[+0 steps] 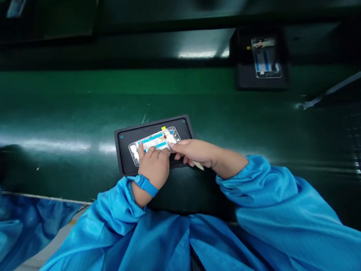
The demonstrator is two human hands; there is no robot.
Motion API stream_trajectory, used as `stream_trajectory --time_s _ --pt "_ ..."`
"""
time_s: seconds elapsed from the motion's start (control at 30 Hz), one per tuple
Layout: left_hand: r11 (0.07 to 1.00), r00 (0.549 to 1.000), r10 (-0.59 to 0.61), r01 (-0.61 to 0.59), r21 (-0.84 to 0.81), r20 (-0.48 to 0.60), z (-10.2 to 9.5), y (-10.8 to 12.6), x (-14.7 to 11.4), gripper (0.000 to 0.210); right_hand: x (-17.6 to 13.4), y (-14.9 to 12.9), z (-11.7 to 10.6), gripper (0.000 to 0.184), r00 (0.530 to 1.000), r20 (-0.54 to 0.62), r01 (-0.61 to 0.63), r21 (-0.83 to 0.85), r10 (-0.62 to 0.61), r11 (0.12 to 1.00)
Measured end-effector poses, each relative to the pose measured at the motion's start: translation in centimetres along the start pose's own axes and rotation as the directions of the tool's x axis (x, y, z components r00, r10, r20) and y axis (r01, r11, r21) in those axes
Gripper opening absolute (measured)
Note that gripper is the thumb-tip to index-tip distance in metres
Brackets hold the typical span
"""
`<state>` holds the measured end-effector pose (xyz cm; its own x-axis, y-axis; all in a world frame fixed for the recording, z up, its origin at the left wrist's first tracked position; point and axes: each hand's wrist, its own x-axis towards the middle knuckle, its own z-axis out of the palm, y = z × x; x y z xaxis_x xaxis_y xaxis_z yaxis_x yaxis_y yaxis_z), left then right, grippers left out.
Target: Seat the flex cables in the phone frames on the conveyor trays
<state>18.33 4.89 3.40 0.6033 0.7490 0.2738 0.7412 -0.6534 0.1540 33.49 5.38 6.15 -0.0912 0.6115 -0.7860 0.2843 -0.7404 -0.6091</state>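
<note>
An opened phone (151,140), with blue strips, a bared board at its right end and a yellow tab on its top edge, lies tilted in a black tray (124,167). My left hand (154,165), wearing a blue wrist strap (146,185), is on the phone's lower edge, one finger stretched up over its left part and the others bent onto it. My right hand (194,151) is closed in a pinch at the board end. A pale, slim stick-like tool (198,165) pokes out below its palm; the working tip is hidden by my fingers.
Another opened phone (266,58) rests on a black tray (243,75) at the back right. A further phone (16,6) shows at the top left. The green bench (54,108) runs across. At left is another person's blue sleeve (24,225); a pale rod (337,89) juts in at right.
</note>
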Motion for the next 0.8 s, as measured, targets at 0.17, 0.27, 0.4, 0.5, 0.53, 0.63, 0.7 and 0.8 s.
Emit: stream_trajectory --time_s 0.17,0.27,0.4,0.5,0.53,0.63,0.7,0.8 --pt "1.000 0.994 0.013 -0.013 -0.004 -0.109 0.1 -0.1 0.0 0.015 0.0 0.1 -0.1 0.025 1.000 -0.004 -0.023 0.139 0.024 0.990" --pt "0.999 0.991 0.042 -0.044 -0.009 -0.130 0.2 0.2 0.1 0.016 0.1 0.5 0.0 0.026 1.000 -0.010 -0.014 0.180 0.016 0.984" --pt "0.997 0.990 0.071 -0.072 -0.006 -0.122 0.4 0.5 0.4 0.017 0.2 1.0 -0.3 0.030 0.980 -0.198 0.080 0.261 -0.028 0.962" --pt "0.996 0.995 0.065 -0.060 0.072 -0.072 0.5 0.8 0.6 0.016 0.3 1.2 -0.7 0.027 0.894 -0.440 0.271 0.391 -0.080 0.879" --pt "0.993 0.997 0.067 -0.062 0.098 -0.050 0.5 0.9 0.7 0.016 0.3 1.3 -0.7 0.027 0.853 -0.512 0.346 0.409 -0.101 0.845" --pt "0.987 0.996 0.082 -0.085 0.134 0.030 0.4 1.0 1.0 0.019 0.5 1.7 -0.3 0.033 0.682 -0.702 0.546 0.304 -0.204 0.781" --pt "0.986 0.992 0.085 -0.097 0.132 0.091 0.2 1.0 1.1 0.021 0.8 2.3 0.3 0.035 0.523 -0.795 0.640 0.129 -0.307 0.757" --pt "0.987 0.987 0.077 -0.096 0.130 0.141 0.0 1.1 1.2 0.023 1.4 3.4 1.2 0.032 0.314 -0.831 0.726 -0.102 -0.459 0.680"
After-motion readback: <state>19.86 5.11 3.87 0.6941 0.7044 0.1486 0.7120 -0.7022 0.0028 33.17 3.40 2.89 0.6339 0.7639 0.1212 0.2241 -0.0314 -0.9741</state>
